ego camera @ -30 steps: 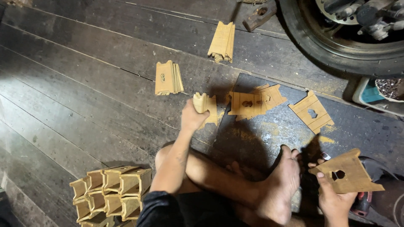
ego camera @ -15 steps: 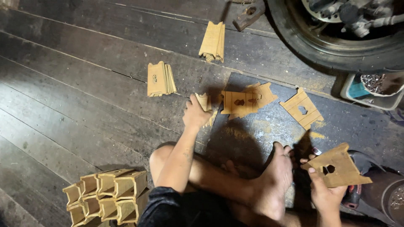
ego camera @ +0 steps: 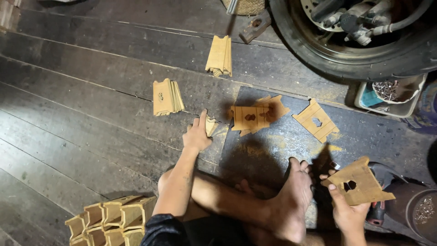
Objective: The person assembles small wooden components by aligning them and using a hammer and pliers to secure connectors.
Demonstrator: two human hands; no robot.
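Observation:
My left hand point(ego camera: 197, 135) reaches out over the wooden floor and rests on a small stack of flat bamboo pieces point(ego camera: 210, 125), mostly hidden under the fingers. My right hand point(ego camera: 348, 214) holds up a flat bamboo panel point(ego camera: 359, 182) with a cut-out hole near its middle, low at the right. My bare foot point(ego camera: 291, 200) lies between the two hands. Just beyond the left hand, a loose pile of bamboo panels point(ego camera: 255, 116) with holes sits on a dark mat point(ego camera: 282, 150).
Two more stacks of bamboo pieces point(ego camera: 166, 96) point(ego camera: 220, 55) lie farther out on the floor, and a single panel point(ego camera: 316, 120) rests on the mat. Folded bamboo boxes point(ego camera: 109, 221) stand at lower left. A motorbike tyre point(ego camera: 346, 59) and a tray of nails point(ego camera: 387, 93) are at upper right.
The view has shifted a little. My left hand stays on the small bamboo stack, and my right hand keeps holding its panel at about the same place.

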